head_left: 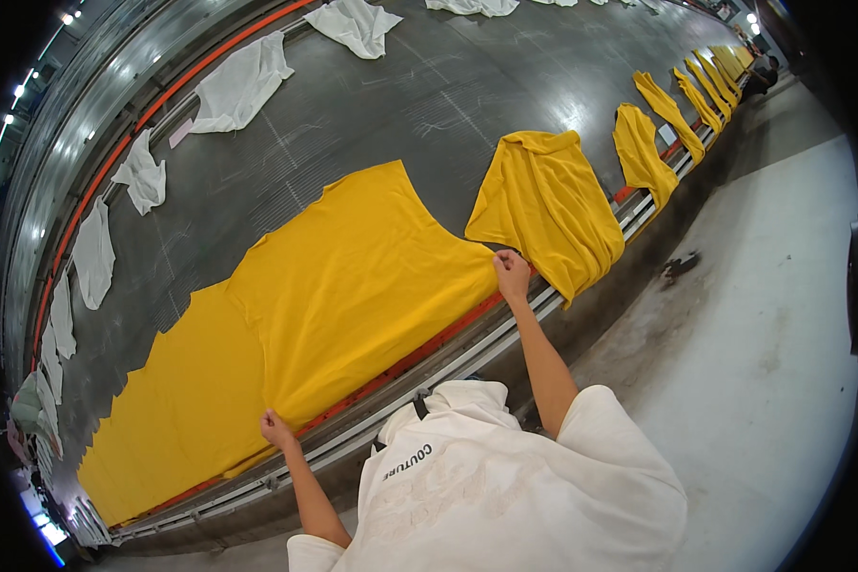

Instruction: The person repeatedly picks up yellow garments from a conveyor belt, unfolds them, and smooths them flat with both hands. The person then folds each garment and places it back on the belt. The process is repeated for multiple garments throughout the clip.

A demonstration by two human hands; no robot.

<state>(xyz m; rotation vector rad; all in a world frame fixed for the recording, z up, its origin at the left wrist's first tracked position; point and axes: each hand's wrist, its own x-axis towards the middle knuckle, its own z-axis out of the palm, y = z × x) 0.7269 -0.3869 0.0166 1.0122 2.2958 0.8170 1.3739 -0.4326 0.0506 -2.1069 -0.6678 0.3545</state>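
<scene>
A yellow fabric panel [353,257] lies mostly flat on the long dark table [429,105], its near edge along the table's front rail. My left hand [278,431] pinches its near left corner, and my right hand [512,276] pinches the near right corner. Faint creases run across the cloth between them. On the left, a row of flat yellow panels [181,391] adjoins this one, their edges stepped. Just beyond my right hand, a loosely folded yellow piece [548,205] rests over the table's front edge.
More yellow pieces [643,153] hang over the front edge farther right. White cloth pieces [243,84] line the far side, beside a red-orange rail [176,91]. A metal rail [453,367] runs along the near edge. Pale floor [753,286] lies right; someone [761,78] is at the far end.
</scene>
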